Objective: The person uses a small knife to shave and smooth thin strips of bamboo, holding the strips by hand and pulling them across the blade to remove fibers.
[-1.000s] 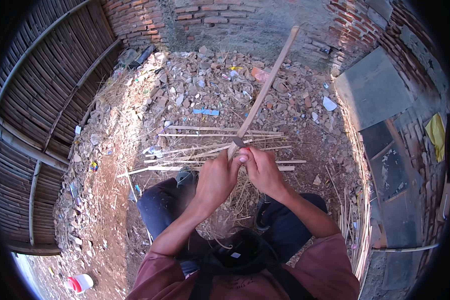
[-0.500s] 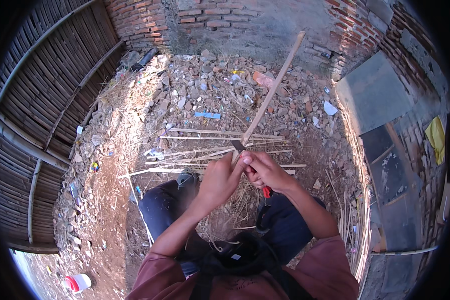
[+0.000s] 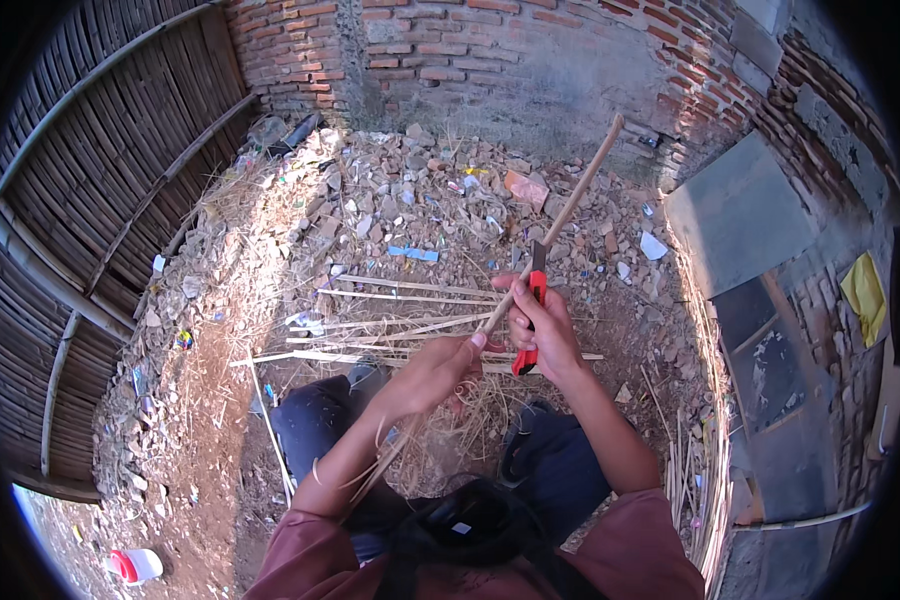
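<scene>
My left hand [image 3: 438, 372] is closed around a long bamboo strip [image 3: 578, 195], which slants up and away to the right; its near end passes under my left forearm. A red and black utility knife [image 3: 533, 320] is gripped in my right hand [image 3: 552, 335], its dark blade [image 3: 539, 256] pointing away from me, close beside the strip. The fingers of my right hand also reach the strip. Thin curled shavings [image 3: 470, 425] lie between my legs. Several pale bamboo strips [image 3: 400, 290] lie on the ground beyond my hands.
Rubble [image 3: 410, 190] and litter spread up to a brick wall [image 3: 450, 45]. A bamboo-slat panel [image 3: 90, 170] stands at left, grey boards [image 3: 740, 215] lean at right. More long strips [image 3: 715, 480] lie along the right side. A red and white container [image 3: 135, 567] stands at lower left.
My right hand has turned the knife upright and shifted slightly right, showing its red body. My left hand has come lower down the strip, and the strip's far end has dropped nearer.
</scene>
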Available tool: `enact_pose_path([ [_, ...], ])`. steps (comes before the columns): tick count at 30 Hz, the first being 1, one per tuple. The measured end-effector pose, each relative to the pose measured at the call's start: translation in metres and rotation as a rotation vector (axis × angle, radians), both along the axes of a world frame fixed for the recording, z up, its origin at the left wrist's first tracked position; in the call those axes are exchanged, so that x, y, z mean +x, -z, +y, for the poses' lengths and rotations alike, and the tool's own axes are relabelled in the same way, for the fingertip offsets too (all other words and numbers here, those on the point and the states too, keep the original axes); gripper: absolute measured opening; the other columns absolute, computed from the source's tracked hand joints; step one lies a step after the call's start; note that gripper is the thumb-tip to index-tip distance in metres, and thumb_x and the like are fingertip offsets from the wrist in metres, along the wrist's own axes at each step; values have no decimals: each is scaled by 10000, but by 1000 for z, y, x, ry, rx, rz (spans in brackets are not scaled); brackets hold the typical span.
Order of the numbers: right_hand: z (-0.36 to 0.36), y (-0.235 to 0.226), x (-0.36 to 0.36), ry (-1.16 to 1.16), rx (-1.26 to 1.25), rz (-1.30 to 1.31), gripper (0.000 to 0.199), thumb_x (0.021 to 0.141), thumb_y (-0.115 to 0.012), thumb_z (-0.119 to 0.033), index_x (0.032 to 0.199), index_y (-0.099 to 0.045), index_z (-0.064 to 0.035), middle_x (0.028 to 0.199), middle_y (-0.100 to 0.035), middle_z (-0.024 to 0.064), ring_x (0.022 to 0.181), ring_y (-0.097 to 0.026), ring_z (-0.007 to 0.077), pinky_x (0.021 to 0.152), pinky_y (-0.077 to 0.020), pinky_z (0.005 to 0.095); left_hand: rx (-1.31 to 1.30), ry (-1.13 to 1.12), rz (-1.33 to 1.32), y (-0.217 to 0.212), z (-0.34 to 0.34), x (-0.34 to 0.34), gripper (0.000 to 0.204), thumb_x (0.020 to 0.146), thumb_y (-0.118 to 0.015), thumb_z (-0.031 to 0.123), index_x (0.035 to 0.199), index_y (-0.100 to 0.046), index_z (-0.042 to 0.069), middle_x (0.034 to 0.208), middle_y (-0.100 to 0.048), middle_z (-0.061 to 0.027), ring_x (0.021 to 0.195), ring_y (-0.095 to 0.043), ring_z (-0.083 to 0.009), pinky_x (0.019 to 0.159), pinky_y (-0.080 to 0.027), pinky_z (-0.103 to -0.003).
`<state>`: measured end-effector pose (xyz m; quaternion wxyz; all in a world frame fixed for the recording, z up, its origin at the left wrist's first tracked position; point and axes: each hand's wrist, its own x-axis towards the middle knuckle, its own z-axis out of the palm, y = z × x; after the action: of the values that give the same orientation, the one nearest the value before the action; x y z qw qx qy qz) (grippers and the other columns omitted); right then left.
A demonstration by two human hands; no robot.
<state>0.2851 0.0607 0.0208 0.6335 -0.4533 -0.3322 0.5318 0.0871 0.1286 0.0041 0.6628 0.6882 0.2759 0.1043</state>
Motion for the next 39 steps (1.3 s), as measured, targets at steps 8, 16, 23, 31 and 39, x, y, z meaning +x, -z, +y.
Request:
enact_pose_path([
  [8,6,15,1,99,-19,-178,270,1082,-578,-315,1037,-634,-55,673,-402,-96,495,-321,-14,437,-240,200,674,-21,-33,-22,8,-2,314,1066,-504,225,1096,-690,-27,704,-700,-160,659,-697,-301,633,-531,-429],
  [16,6,16,-2,128,4,-228,259,1080,-582,-303,1016,-614,-55,635,-361,-116,479,-295,-14,435,-230,204,1229,1,120,-15,61,-21,192,1007,-570,127,1071,-707,8,660,-660,-184,617,-683,-353,615,-537,-458],
  [23,2,17,3,124,25,-213,247,1086,-567,-291,1013,-604,-58,630,-343,-119,478,-288,-15,434,-234,198,468,53,131,-47,185,-47,464,1136,-403,356,1219,-712,19,564,-442,42,471,-457,-93,481,-446,-301],
  [31,-1,19,8,169,35,-145,296,1069,-601,-327,1013,-630,-39,631,-368,-116,476,-299,-14,427,-228,210,555,-434,-13,-37,320,-128,522,1134,-365,420,1373,-579,9,1101,-785,-114,1050,-752,-234,882,-542,-436],
  [39,0,15,16,306,54,-119,265,1066,-606,-301,1004,-631,-44,632,-369,-120,480,-295,-16,429,-223,200,1289,-1278,755,-52,377,-244,364,1072,-406,352,1234,-689,189,921,-761,-175,949,-722,-402,877,-529,-499],
])
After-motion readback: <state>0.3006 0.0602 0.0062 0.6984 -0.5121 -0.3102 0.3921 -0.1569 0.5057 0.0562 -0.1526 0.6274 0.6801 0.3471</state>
